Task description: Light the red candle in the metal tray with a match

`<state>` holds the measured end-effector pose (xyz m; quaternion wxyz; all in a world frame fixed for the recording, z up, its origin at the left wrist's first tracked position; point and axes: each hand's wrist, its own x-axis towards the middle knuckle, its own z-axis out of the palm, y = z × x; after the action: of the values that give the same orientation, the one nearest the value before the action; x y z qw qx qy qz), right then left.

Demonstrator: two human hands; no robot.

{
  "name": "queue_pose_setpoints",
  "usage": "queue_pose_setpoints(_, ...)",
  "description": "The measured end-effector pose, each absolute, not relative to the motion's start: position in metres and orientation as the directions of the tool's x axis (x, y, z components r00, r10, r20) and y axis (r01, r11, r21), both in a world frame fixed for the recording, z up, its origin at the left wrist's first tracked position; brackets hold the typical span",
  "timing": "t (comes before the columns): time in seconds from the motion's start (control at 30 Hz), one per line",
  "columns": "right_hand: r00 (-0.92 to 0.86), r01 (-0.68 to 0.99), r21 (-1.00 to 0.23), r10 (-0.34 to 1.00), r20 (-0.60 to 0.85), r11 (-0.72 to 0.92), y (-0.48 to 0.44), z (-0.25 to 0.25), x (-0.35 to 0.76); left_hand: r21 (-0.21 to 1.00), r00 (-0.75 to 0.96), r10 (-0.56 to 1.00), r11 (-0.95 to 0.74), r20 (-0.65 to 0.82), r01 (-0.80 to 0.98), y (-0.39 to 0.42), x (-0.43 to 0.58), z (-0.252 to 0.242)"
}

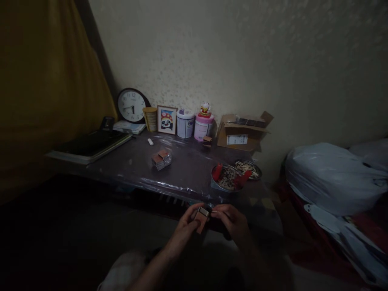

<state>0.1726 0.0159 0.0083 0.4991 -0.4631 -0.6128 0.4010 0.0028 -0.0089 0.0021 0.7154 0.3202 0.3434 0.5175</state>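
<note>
My left hand (pixel 188 223) is closed around a small matchbox (pixel 201 226), whose inner tray is partly slid out at the top. Close beside it, my right hand (pixel 232 220) pinches a thin matchstick (pixel 214 211) near the tray's opening. Both hands are in front of the table's near edge. A stack of matchboxes in clear wrap (pixel 161 161) sits mid-table. Toward the right stand a bowl (pixel 226 184) with dark-and-light contents and red pieces, and a round dish of pale matchsticks (pixel 247 169).
Along the wall stand a clock (pixel 132 106), a yellow cup (pixel 150 119), a framed panda picture (pixel 167 120), two tubs, one with a figurine (pixel 205 109), and an open cardboard box (pixel 238 133). A dark flat case (pixel 93 143) lies left; white bags (pixel 330 173) are right.
</note>
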Motion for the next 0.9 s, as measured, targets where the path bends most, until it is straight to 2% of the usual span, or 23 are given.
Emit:
queue_pose_setpoints(0.13, 0.000, 0.227, -0.948, 0.973, 0.229, 0.223, 0.016, 0.006, 0.170, 0.772, 0.218, 0.962, 0.265, -0.167, -0.577, -0.008, 0.005, -0.004)
queue_pose_setpoints(0.27, -0.012, 0.346, -0.879, 0.938, 0.346, 0.329, 0.016, 0.002, 0.167, 0.769, 0.194, 0.971, 0.230, -0.140, -0.596, -0.007, 0.009, -0.013)
queue_pose_setpoints(0.5, -0.202, 0.513, -0.613, 0.779, 0.594, 0.600, 0.016, -0.008, 0.162, 0.848, 0.124, 0.991, 0.107, -0.049, -0.519, -0.009, 0.015, -0.015)
queue_pose_setpoints(0.7, -0.337, 0.611, -0.372, 0.655, 0.676, 0.699, 0.014, -0.010, 0.160, 0.886, 0.074, 0.997, 0.053, -0.021, -0.460, -0.010, 0.019, -0.014)
queue_pose_setpoints(0.77, -0.341, 0.609, -0.373, 0.656, 0.674, 0.700, 0.014, -0.009, 0.158, 0.881, 0.070, 0.997, 0.062, -0.033, -0.469, -0.009, 0.019, -0.013)
queue_pose_setpoints(0.9, -0.243, 0.599, -0.456, 0.692, 0.680, 0.658, 0.016, -0.009, 0.156, 0.825, 0.087, 0.995, 0.081, -0.038, -0.560, -0.007, 0.019, -0.013)
